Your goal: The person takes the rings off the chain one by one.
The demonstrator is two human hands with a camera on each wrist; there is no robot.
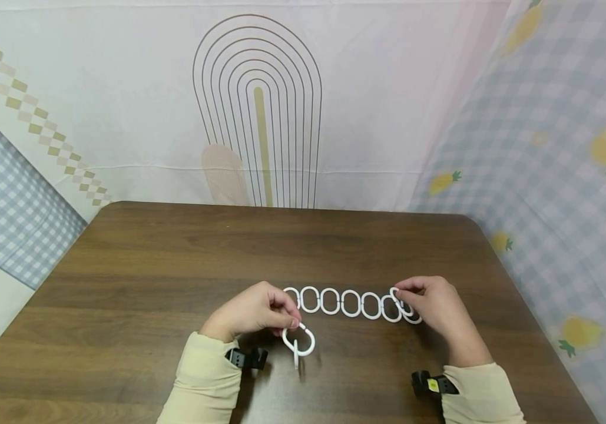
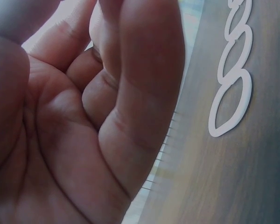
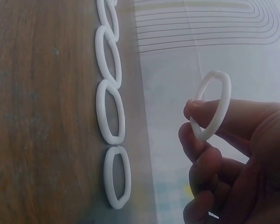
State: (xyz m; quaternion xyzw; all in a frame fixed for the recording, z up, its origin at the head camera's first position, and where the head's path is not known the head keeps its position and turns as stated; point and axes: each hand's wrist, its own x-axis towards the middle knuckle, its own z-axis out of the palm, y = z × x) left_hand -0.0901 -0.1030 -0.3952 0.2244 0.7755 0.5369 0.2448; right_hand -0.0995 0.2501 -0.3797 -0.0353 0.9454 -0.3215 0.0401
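Observation:
My left hand [image 1: 258, 310] pinches a white oval ring [image 1: 312, 341] between thumb and fingers. A second white ring [image 1: 295, 356] hangs from it, seen edge-on. In the left wrist view the palm and curled fingers fill much of the picture and the held ring is hidden. With thumb and index finger my right hand [image 1: 435, 303] pinches another white oval ring [image 3: 225, 105], raised above the right end of a row. That row of white rings [image 3: 100, 109] lies flat on the table, running from beside my left fingers to below my right hand.
The brown wooden table [image 1: 149, 253] has rounded far corners. Behind it hangs a pale cloth [image 1: 377, 106] with an arch pattern. A checked cloth [image 1: 546, 194] with yellow fruit prints hangs along the right. Each wrist wears a black strap [image 1: 247, 358].

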